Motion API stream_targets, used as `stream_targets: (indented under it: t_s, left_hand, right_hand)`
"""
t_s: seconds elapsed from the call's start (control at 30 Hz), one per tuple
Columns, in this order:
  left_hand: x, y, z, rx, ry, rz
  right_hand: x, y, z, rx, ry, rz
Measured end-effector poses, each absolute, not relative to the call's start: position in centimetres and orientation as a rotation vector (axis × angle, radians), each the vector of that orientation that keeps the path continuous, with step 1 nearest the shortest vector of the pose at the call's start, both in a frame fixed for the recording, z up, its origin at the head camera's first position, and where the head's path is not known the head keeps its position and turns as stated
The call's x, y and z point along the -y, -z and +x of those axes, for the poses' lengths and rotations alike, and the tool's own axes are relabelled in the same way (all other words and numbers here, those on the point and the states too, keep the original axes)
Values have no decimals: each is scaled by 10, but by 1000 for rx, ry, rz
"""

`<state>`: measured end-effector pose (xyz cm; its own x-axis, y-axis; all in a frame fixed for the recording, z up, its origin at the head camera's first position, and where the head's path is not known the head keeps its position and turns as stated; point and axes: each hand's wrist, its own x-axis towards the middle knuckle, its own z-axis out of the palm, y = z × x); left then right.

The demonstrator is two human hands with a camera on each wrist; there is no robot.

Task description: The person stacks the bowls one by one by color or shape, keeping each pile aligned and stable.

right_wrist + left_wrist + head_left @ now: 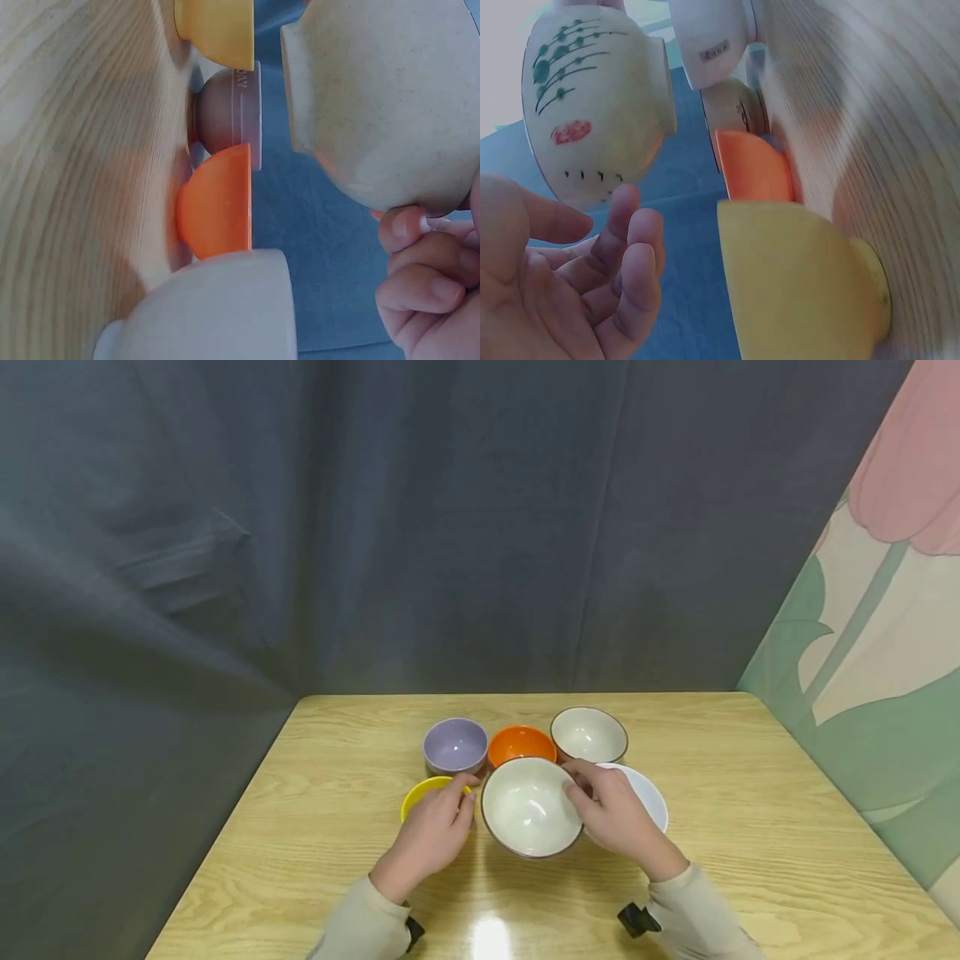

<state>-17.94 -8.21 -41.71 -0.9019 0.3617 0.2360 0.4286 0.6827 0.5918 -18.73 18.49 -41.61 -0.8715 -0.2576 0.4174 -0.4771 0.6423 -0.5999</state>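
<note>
A cream bowl with a dark rim is held up off the table, tilted toward the head camera. My right hand pinches its right rim, thumb inside and fingers beneath. Green and red painted marks show on the outside of this bowl in the left wrist view. My left hand hovers over the yellow bowl, fingers loosely bent with nothing between them. Its fingertips come close to the cream bowl's underside; whether they touch it I cannot tell.
Behind the held bowl stand a purple bowl, an orange bowl and another cream bowl. A white bowl sits partly behind my right hand. A dark curtain hangs at the wooden table's far edge.
</note>
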Motion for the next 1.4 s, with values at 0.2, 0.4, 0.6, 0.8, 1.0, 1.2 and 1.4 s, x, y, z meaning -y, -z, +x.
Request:
stream_targets:
  t_s: [0.2, 0.4, 0.6, 0.8, 1.0, 1.2, 1.4]
  left_hand:
    - [70, 414, -181, 2782, 1062, -682]
    - [61, 413, -183, 2809, 1105, -696]
    - [55, 415, -182, 2808, 1140, -722]
    - [49, 417, -183, 2827, 1180, -731]
    - [38, 423, -182, 2847, 1182, -780]
    - [26, 431, -188, 2854, 1396, -802]
    - [15, 443, -193, 2859, 1682, -758]
  right_hand:
    - [-192, 414, -182, 2551, -1066, 560]
    - [-202, 411, -179, 2570, -1103, 514]
    - [-215, 414, -181, 2589, -1106, 455]
    - [-223, 417, -181, 2597, -1103, 420]
    - [-229, 421, -181, 2592, -1080, 396]
    - [-237, 423, -181, 2585, -1061, 366]
    - [-242, 422, -178, 2614, -1091, 319]
